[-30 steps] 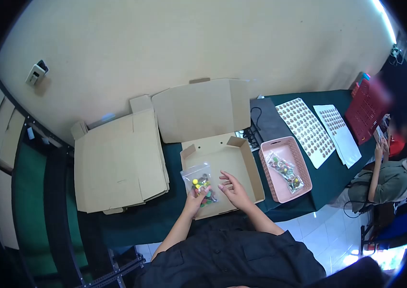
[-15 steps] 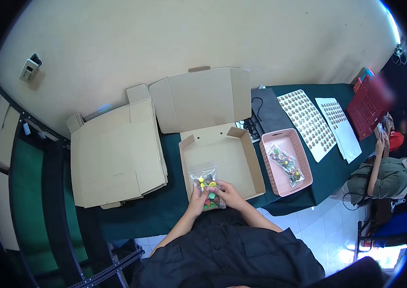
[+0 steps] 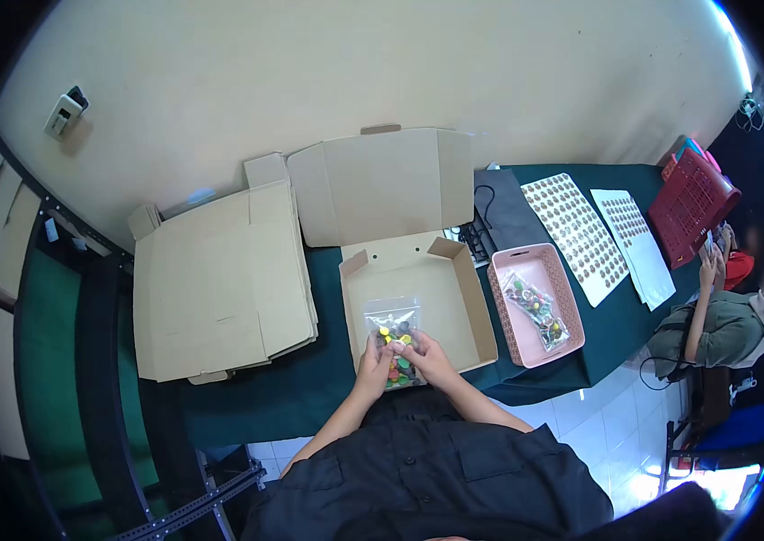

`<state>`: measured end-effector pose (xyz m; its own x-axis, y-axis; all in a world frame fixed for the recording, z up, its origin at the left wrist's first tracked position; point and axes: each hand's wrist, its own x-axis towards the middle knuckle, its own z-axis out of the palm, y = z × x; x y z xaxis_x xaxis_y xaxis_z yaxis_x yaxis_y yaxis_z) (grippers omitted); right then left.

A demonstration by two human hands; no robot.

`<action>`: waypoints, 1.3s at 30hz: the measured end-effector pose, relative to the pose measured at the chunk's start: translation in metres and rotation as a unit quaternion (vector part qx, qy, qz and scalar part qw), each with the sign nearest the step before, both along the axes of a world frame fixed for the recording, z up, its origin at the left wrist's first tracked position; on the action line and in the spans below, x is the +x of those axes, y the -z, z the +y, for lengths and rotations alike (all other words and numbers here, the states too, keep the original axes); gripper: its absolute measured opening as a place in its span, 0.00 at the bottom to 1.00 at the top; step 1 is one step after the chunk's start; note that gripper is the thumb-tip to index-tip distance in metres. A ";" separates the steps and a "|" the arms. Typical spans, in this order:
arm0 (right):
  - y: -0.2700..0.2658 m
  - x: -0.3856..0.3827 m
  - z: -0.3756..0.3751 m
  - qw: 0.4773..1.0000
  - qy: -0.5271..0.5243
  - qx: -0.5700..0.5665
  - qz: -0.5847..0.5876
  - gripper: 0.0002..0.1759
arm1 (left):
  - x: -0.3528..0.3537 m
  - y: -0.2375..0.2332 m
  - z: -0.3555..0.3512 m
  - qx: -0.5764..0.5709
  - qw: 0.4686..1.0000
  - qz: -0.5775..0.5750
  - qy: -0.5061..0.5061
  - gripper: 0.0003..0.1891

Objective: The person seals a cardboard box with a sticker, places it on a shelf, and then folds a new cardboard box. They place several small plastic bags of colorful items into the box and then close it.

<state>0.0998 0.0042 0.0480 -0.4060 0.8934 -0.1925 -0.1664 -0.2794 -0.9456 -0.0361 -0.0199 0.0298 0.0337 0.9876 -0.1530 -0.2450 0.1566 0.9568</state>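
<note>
Between my two hands is a clear zip bag of small colourful pieces, yellow, green, red and dark; their kind is too small to make out. My left hand grips the bag's left side, and my right hand its right side, with the thumbs close together on its front. The bag is upright over the near part of an open cardboard box, whose lid stands raised against the wall. To the right, a pink basket holds clear bags of similar pieces.
Flattened cardboard boxes are stacked on the left of the green-covered table. Sticker sheets, a dark laptop-like item and cables lie to the right. Beyond stands a dark red basket; a person sits at the far right.
The bag has shifted slightly up and right, and its top stands straighter. My hands have moved a little on it, thumbs nearer its middle. The view has tilted slightly.
</note>
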 end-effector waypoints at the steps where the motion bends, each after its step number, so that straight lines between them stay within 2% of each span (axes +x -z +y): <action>1: 0.002 -0.001 0.001 1.000 -0.002 0.000 0.001 0.20 | 0.001 -0.001 0.000 0.021 0.999 0.027 -0.009 0.21; 6: 0.008 -0.001 0.000 0.997 -0.021 -0.037 0.059 0.22 | -0.003 -0.005 -0.005 -0.022 1.000 0.005 -0.009 0.21; 9: 0.004 0.002 -0.001 0.999 -0.014 -0.038 0.014 0.21 | -0.005 -0.001 -0.005 -0.001 0.999 -0.037 -0.003 0.20; 11: 0.012 0.003 0.001 0.998 -0.020 -0.059 0.028 0.22 | -0.005 0.007 -0.005 -0.023 0.993 -0.116 -0.027 0.19; 12: 0.018 0.003 0.001 0.996 -0.027 -0.079 0.042 0.22 | -0.009 0.010 -0.005 -0.023 0.993 -0.116 -0.025 0.19; 14: 0.023 0.003 0.002 0.992 -0.007 -0.105 0.064 0.23 | -0.017 0.011 -0.005 -0.048 0.991 -0.127 0.021 0.21; 15: 0.024 0.002 0.001 0.988 0.012 -0.132 0.085 0.24 | -0.017 0.010 -0.005 -0.048 0.991 -0.126 0.020 0.21; 17: 0.017 -0.001 0.001 0.982 0.037 -0.135 0.129 0.24 | -0.013 0.004 -0.003 0.025 0.999 0.009 0.027 0.24; 18: 0.008 -0.004 0.001 0.973 0.062 -0.137 0.173 0.24 | -0.011 -0.022 -0.005 -0.025 0.997 -0.027 0.060 0.27; 19: 0.000 -0.006 0.001 0.973 0.057 -0.139 0.173 0.24 | -0.012 -0.022 -0.007 -0.026 0.998 -0.026 0.055 0.27; 21: -0.015 -0.005 0.000 0.997 -0.048 0.025 0.046 0.25 | -0.012 -0.022 -0.011 0.021 0.998 0.033 0.051 0.28; 23: -0.017 -0.006 0.000 0.998 -0.042 0.016 0.044 0.25 | -0.010 -0.010 -0.014 0.058 0.997 0.039 0.028 0.28; 25: -0.015 -0.007 -0.004 1.000 -0.015 0.018 0.008 0.19 | -0.011 -0.010 -0.016 0.099 0.986 0.135 0.004 0.28; 28: -0.016 -0.008 -0.006 0.999 0.013 -0.026 0.039 0.15 | -0.008 -0.012 -0.017 0.105 0.983 0.152 0.013 0.28; 32: -0.018 -0.010 -0.005 0.999 0.025 -0.037 0.027 0.13 | -0.006 -0.017 -0.016 0.090 0.987 0.131 0.015 0.29; 35: -0.008 -0.008 -0.002 0.994 0.039 -0.085 0.058 0.14 | -0.006 -0.013 -0.015 0.116 0.984 0.134 0.006 0.29; 37: -0.017 -0.008 -0.002 0.999 0.004 0.005 0.032 0.14 | -0.007 -0.014 -0.015 0.012 1.000 0.025 0.012 0.30; 39: -0.017 -0.008 -0.005 1.000 0.008 0.010 0.022 0.15 | -0.004 -0.009 -0.016 0.028 0.999 0.043 0.003 0.30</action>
<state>0.0918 -0.0005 0.0647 -0.3983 0.9037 -0.1572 -0.2118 -0.2574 -0.9428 -0.0397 -0.0361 0.0383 0.0288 0.9945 -0.1010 -0.1604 0.1043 0.9815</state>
